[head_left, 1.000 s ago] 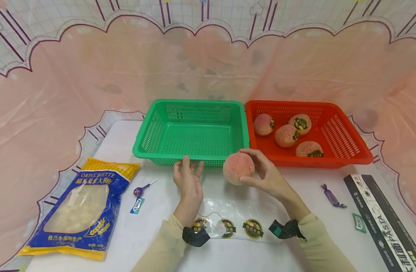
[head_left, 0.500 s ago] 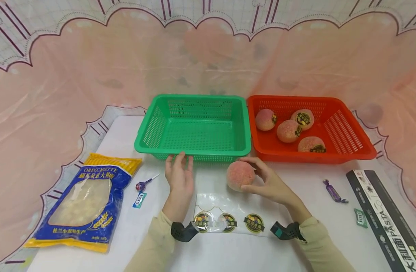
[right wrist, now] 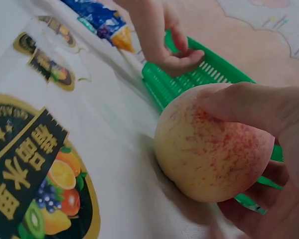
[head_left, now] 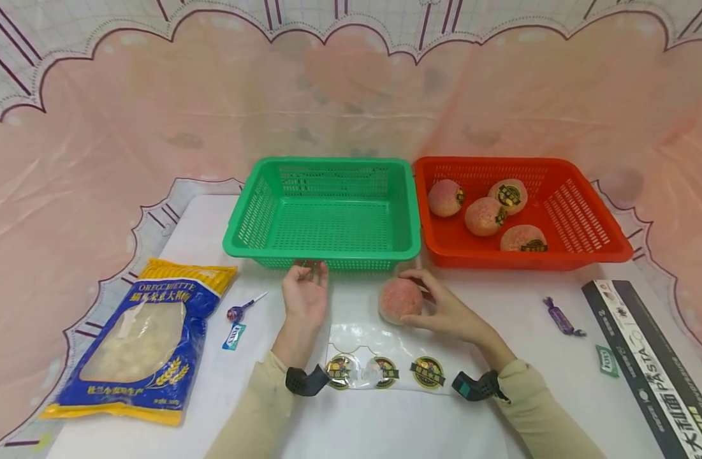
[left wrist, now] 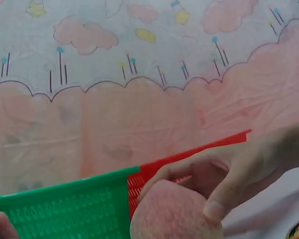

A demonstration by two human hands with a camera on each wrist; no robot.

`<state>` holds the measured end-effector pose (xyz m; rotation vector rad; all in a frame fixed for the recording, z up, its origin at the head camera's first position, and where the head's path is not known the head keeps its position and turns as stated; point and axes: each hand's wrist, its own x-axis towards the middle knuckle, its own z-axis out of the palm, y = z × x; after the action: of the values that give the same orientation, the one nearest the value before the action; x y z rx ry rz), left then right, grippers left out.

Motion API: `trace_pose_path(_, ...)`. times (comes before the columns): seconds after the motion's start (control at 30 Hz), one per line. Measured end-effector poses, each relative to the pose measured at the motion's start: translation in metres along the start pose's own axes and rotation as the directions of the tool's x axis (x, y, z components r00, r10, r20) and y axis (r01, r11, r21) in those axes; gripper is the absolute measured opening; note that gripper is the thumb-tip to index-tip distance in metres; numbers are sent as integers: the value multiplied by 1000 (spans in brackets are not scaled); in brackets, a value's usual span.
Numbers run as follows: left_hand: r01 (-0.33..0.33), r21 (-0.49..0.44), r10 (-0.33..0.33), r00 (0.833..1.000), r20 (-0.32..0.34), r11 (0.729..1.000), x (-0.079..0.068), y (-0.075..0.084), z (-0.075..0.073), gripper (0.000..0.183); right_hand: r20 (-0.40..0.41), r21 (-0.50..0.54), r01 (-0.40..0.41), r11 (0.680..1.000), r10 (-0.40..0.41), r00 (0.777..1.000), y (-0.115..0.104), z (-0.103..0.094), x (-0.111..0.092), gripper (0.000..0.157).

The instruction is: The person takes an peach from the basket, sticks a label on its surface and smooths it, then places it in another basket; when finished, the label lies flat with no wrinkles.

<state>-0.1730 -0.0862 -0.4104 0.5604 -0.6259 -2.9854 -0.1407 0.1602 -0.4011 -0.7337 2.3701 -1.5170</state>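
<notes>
My right hand [head_left: 442, 309] grips a pink and yellow peach [head_left: 400, 301] low over the white table, thumb on its near side and fingers round its far side. In the right wrist view the peach [right wrist: 214, 142] shows no sticker on its visible face. My left hand [head_left: 307, 296] is beside the front wall of the green basket [head_left: 322, 262], palm turned up, fingers loosely bent, holding nothing. A clear sheet with several round black and gold fruit stickers [head_left: 428, 371] lies between my wrists. Peaches with similar stickers [head_left: 486, 217] sit in the red basket [head_left: 580, 258].
To the left lie a blue and yellow pasta bag [head_left: 138, 344], a lollipop [head_left: 236, 313] and a small teal packet [head_left: 233, 336]. At the right are a purple wrapped candy [head_left: 560, 317], a green packet [head_left: 606, 361] and a long black pasta box [head_left: 649, 370].
The right hand has lowered the peach slightly toward the table. My left hand has moved away from the peach to the left, its fingers curling a little.
</notes>
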Motion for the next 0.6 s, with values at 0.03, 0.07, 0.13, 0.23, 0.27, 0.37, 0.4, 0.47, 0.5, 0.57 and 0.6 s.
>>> trace_pose_path(0.03,33,43,-33,999,8,999,1,-1,-2,17,1,-1,-7,1000,7,1000,0,0,0,70)
trace_pose_path(0.07,69,91,-71,997,17,993,2,-2,-5,16,-1,-2,-11,1000,11,1000,0,0,0,70)
trace_pose_path(0.13,148,200,-156,987,23,968,3,-6,-10,14,-6,-8,-18,1000,18,1000,0,0,-1,70)
trace_pose_path(0.23,228,402,-265,963,39,887,6,-11,-17,11,-5,-11,-26,1000,26,1000,-1,1,-2,70)
trace_pose_path(0.27,236,476,-294,955,51,847,7,-12,-18,10,-3,-14,-27,1000,27,1000,-2,1,-2,70)
trace_pose_path(0.37,135,749,-337,933,124,649,11,-13,-19,16,-1,-23,-28,999,28,1000,-4,0,-4,70)
trace_pose_path(0.4,65,831,-349,923,160,552,12,-13,-19,19,-1,-28,-28,999,28,1000,-4,-1,-4,70)
trace_pose_path(0.47,-126,941,-388,888,248,314,15,-11,-17,24,0,-33,-21,999,21,1000,-4,-2,-4,70)
trace_pose_path(0.5,-229,954,-417,861,292,194,16,-10,-17,25,0,-31,-20,999,20,1000,-3,-3,-5,71)
trace_pose_path(0.57,-422,907,-490,791,366,-4,16,-7,-16,23,9,-34,4,999,-4,1000,2,-5,-5,72)
trace_pose_path(0.6,-497,865,-526,756,390,-72,15,-6,-16,20,14,-35,8,999,-8,1000,6,-6,-5,73)
